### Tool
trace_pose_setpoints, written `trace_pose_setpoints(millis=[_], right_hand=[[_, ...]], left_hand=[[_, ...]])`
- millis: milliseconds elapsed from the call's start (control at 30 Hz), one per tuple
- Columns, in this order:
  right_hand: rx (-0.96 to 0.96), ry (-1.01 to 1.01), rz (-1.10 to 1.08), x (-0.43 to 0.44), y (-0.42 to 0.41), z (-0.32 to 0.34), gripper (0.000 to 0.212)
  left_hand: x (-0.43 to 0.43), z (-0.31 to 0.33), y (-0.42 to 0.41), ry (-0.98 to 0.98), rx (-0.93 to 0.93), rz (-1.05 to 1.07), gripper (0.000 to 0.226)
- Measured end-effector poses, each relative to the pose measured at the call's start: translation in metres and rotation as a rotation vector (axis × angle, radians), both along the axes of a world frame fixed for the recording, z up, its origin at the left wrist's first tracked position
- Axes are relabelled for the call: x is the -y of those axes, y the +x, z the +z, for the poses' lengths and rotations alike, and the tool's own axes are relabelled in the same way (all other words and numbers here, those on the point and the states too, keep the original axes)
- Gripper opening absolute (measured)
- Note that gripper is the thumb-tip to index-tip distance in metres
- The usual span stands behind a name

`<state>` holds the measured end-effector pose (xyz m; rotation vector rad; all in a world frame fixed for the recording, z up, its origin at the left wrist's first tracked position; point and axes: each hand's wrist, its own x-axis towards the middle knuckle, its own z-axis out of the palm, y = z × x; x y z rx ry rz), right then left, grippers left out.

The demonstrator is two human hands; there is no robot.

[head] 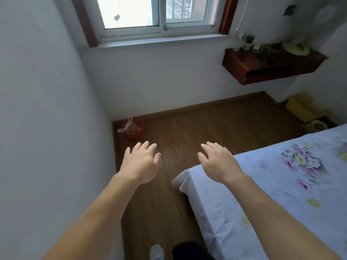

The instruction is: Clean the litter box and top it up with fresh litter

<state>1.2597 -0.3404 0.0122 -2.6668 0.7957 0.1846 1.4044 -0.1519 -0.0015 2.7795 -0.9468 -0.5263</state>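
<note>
My left hand point(141, 163) and my right hand point(218, 162) are stretched out in front of me, palms down, fingers spread, both holding nothing. They hover over a brown wooden floor point(197, 128). A yellow box-like object point(302, 109) sits on the floor in the far right corner; whether it is the litter box I cannot tell. A red bin point(134, 129) lined with a white plastic bag stands in the far left corner, just beyond my left hand. No scoop or litter bag is in sight.
A bed point(272, 184) with a pale floral sheet fills the right side, its corner under my right wrist. White walls close in at left and ahead under a window point(159, 14). A dark wooden wall shelf point(270, 64) holds small items. My shoe point(156, 252) shows below.
</note>
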Motion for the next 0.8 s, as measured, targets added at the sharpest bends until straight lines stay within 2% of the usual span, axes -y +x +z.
trace_pose_setpoints(millis=[233,500,633,800], right_hand=[[0.014,-0.002,-0.163,0.089,0.1,-0.006,0.051],[0.024,0.049,-0.324,0.247,0.218,-0.039,0.055],[0.013,0.04,-0.381,0.31,0.262,-0.029,0.054],[0.004,0.014,-0.497,0.389,0.29,-0.025,0.052]], left_hand=[[0.117,0.009,0.121,0.002,0.066,-0.208,0.055],[0.275,-0.002,0.272,0.07,0.095,-0.323,0.054],[0.358,0.013,0.321,0.016,0.161,-0.428,0.051],[0.469,0.016,0.358,0.006,0.152,-0.577,0.05]])
